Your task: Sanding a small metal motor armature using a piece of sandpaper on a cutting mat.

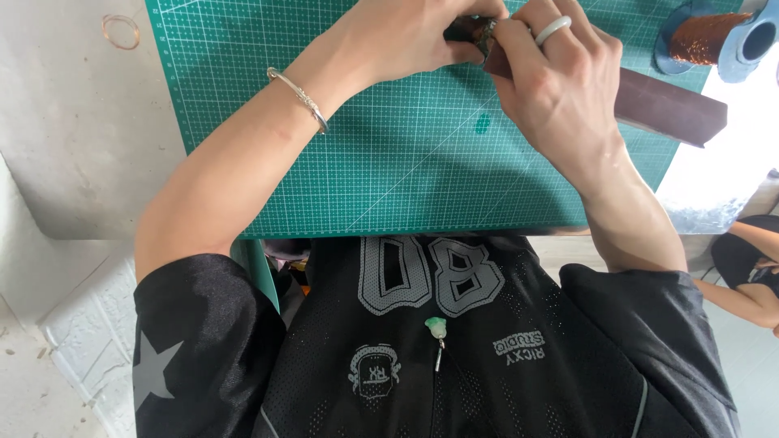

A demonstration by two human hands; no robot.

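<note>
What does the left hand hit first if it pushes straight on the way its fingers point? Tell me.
The left hand points right, at the dark strip it already pinches; just past that is the right hand, touching it. Depth is unclear.

Green cutting mat (389, 162) with a pale grid; dark brown strip (665, 105); coppery wire spool (710, 36) with blue ends; white ring (553, 29); silver bracelet (302, 99).

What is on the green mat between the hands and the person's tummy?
Nothing: the head view shows that stretch of green cutting mat bare, below the left hand and right hand.
</note>
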